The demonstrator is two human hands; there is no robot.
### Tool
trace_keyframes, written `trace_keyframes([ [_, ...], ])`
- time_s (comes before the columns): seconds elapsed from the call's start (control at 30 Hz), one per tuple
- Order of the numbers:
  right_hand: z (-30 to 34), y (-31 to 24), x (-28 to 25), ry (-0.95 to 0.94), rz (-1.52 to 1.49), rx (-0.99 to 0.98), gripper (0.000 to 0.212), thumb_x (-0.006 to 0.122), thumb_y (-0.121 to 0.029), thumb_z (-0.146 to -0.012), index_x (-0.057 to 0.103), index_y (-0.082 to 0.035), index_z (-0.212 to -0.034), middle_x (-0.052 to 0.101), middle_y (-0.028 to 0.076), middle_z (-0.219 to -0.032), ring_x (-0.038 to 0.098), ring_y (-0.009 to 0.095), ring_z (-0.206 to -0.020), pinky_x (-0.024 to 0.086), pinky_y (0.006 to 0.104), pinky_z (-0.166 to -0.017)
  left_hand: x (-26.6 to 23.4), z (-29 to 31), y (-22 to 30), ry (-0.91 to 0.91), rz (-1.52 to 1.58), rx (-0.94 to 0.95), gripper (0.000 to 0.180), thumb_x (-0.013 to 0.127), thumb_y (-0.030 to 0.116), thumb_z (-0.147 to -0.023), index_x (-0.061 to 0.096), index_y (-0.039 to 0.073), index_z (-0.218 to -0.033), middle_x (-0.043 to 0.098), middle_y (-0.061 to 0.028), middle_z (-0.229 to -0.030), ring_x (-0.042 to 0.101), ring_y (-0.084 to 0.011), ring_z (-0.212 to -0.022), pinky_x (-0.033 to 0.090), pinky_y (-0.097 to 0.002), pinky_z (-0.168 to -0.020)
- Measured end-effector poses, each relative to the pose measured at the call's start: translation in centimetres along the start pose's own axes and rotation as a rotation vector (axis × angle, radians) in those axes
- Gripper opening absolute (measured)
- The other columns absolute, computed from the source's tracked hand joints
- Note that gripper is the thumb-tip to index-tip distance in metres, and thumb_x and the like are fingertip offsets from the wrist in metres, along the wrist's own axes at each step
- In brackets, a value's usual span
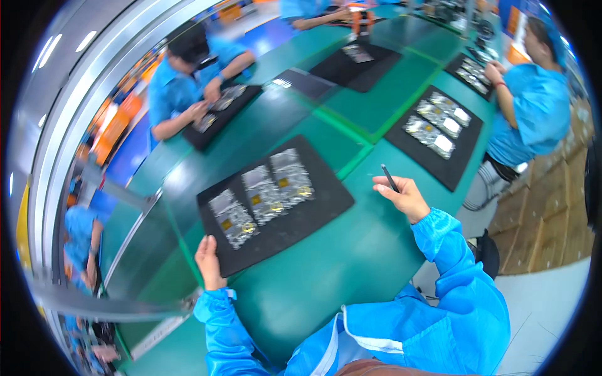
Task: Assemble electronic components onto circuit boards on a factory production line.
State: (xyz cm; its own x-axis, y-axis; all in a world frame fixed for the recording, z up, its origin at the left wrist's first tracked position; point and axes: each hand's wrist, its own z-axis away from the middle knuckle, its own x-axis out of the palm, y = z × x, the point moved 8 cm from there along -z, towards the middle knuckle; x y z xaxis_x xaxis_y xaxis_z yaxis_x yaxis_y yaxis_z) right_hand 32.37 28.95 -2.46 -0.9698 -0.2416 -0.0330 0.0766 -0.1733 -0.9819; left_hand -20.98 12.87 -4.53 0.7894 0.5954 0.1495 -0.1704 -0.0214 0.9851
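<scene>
In front of me a black mat [313, 220] lies tilted on the green table. Three circuit-board panels sit on it side by side: a left one [232, 218], a middle one [262, 195] and a right one [292, 178]. My left hand [210, 263] grips the mat's near left edge, its thumb side at the rim. Over the table, right of the mat, my right hand [406, 197] pinches a slim black pen-like tool [389, 178], its tip pointing up and away. Which kind of tool it is cannot be made out.
Another black mat [453, 172] with several boards lies to the right. Beyond it a blue-clad co-worker [530, 106] handles boards. At the far left a second co-worker [188, 88] works over a dark mat. A metal rail [125, 194] borders the left; stacked cardboard boxes [545, 213] stand right.
</scene>
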Motion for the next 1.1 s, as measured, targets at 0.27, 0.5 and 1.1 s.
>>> trace_keyframes([
  [0.27,3.7,-1.4,-21.7,0.886,0.667,-0.344,0.049,0.078,-0.029,-0.09,0.07,0.003,-0.126,0.074,0.021,-0.116,0.071,0.034,-0.111,0.053,0.0409,-0.097,1.0,-11.9,1.3,0.373,-0.597,0.428,0.045,0.07,0.02,-0.101,0.059,-0.006,-0.135,0.069,-0.0145,-0.125,0.068,-0.0253,-0.11,0.055,-0.037,-0.094],
  [0.5,4.9,6.2,-29.7,0.909,-0.083,0.096,0.05,0.08,-0.03,-0.092,0.066,-0.003,-0.132,0.063,0.002,-0.078,0.054,0.01,-0.053,0.038,0.0284,-0.046,25.4,-0.9,3.6,-0.262,-0.464,0.472,0.031,0.075,0.014,-0.096,0.068,0.001,-0.123,0.071,-0.0073,-0.114,0.067,-0.0144,-0.099,0.054,-0.0306,-0.091],
  [1.1,4.9,5.9,-26.9,0.47,-0.45,0.07,0.055,0.062,-0.009,-0.103,0.044,-0.014,-0.154,0.053,-0.007,-0.083,0.029,0.001,-0.044,0.023,0.0211,-0.039,48.4,7.9,-9.8,-0.679,0.44,-0.385,0.078,0.061,0.019,-0.107,0.013,-0.011,-0.161,0.038,-0.0328,-0.159,0.043,-0.0401,-0.148,0.038,-0.0474,-0.123],
])
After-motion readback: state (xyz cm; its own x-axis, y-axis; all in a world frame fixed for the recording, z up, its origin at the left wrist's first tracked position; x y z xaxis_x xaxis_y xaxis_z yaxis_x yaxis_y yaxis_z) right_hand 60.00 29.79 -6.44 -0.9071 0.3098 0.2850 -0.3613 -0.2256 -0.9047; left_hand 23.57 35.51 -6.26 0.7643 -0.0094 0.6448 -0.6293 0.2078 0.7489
